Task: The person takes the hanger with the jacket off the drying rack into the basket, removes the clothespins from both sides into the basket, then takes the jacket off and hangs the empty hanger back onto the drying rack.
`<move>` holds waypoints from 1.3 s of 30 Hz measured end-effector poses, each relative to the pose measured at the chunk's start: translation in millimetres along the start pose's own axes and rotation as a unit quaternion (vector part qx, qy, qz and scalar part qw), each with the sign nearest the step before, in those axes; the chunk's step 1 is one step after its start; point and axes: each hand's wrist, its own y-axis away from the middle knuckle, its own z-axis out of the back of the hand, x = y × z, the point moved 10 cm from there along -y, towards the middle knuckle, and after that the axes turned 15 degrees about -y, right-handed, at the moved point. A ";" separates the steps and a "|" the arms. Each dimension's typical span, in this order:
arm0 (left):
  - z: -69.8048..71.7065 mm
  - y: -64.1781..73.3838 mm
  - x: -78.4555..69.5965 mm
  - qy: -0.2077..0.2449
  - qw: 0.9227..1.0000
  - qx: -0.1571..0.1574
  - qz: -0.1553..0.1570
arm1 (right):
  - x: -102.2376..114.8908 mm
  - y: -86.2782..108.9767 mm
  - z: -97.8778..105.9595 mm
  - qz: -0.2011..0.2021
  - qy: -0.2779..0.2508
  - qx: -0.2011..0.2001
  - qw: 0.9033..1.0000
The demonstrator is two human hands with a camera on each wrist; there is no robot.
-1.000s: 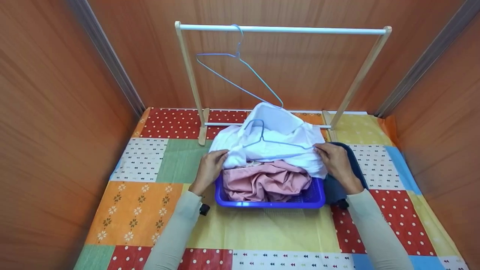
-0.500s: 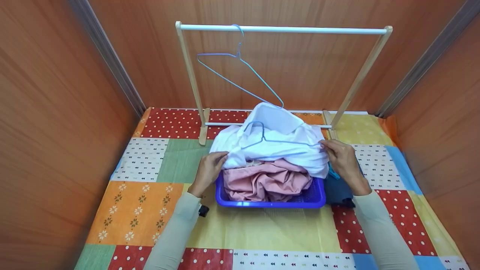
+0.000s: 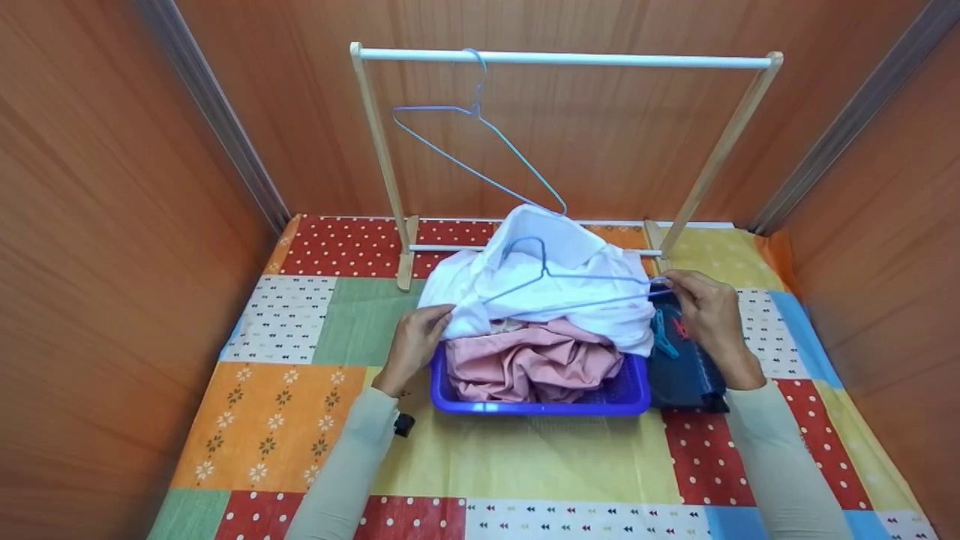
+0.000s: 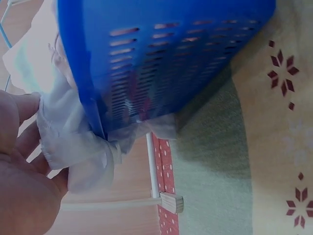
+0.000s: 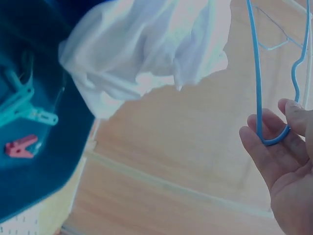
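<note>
Head view shows the right hand (image 3: 709, 307) moved outward, gripping the blue wire hanger (image 3: 545, 274) by one end beyond the white garment (image 3: 577, 291) over the purple basket (image 3: 540, 409) (the left hand (image 3: 409, 343) pinches this garment's edge), so that end probably is not yet inside the cloth.

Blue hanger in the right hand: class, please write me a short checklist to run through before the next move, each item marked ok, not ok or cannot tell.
1. Right hand grips one end of the blue hanger: ok.
2. Left hand pinches the white garment: ok.
3. Hanger's other end fully inside the garment: cannot tell, cloth hides it.
4. Garment clear of the basket: not ok, it lies over it.
5. Space on the rail: ok, just one other hanger there.
</note>
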 end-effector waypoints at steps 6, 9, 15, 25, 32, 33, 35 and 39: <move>-2.0 2.2 5.0 -0.009 1.000 0.003 0.001 | -7.1 1.2 16.0 -0.024 0.010 -0.013 1.000; -4.3 3.7 6.0 -0.009 1.000 0.012 0.001 | -10.2 2.6 23.4 -0.033 0.016 -0.022 0.999; -9.6 6.7 9.7 -0.005 0.999 0.033 0.010 | -8.9 4.1 39.2 -0.007 0.013 -0.043 0.999; -13.2 8.5 14.6 -0.018 0.999 0.031 0.008 | -6.0 7.2 62.7 0.026 0.011 -0.072 0.997; -12.9 8.3 13.7 -0.024 0.999 0.024 0.002 | -11.6 9.4 75.0 0.011 -0.011 -0.087 0.996; -12.7 8.4 13.7 -0.023 0.999 0.023 0.003 | -12.3 9.7 76.5 0.009 -0.013 -0.090 0.996; -12.3 8.7 13.6 -0.020 1.000 0.022 0.004 | -13.6 10.4 80.0 0.002 -0.015 -0.097 0.995; -11.7 9.0 12.3 -0.018 1.000 0.016 -0.001 | -15.9 12.3 89.0 -0.005 -0.010 -0.118 0.993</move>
